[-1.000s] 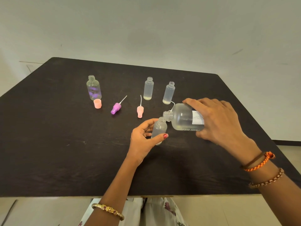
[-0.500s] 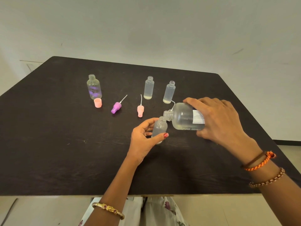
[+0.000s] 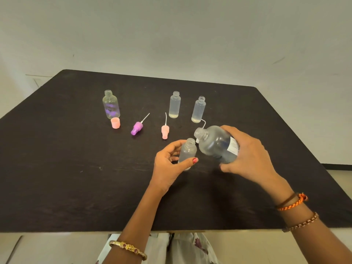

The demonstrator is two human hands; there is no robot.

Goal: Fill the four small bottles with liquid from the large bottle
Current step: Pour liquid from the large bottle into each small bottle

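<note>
A dark table (image 3: 57, 168) carries all items. Farthest to the left of the left hand, and beyond it, a clear round-shouldered small bottle (image 3: 111, 104) is stood upright and uncapped, with a purple tint seen through its wall. A pink cap (image 3: 115, 123) is set just in front of its base. Further right, still left of both hands, a purple spray nozzle (image 3: 137, 128) is laid on its side, its thin tube pointed away. A pink spray nozzle (image 3: 165, 131) is laid just beyond the left hand, tube pointed away.

Beyond the hands, two frosted small bottles are stood upright and uncapped: one (image 3: 174, 105) above the left hand, one (image 3: 198, 110) just beyond the large bottle. A shallow layer of liquid is seen at the bottom of each.

The left hand (image 3: 167, 168) is closed around a fourth small bottle (image 3: 187, 152), held upright between thumb and fingers, mouth open.

The right hand (image 3: 247, 159) is wrapped around the large bottle (image 3: 215, 143), which is held tilted with its open neck raised up and to the left, just beside and slightly above the mouth of the held small bottle. A white label (image 3: 233, 146) is partly visible beside the fingers. No stream is visible between the two mouths.
</note>
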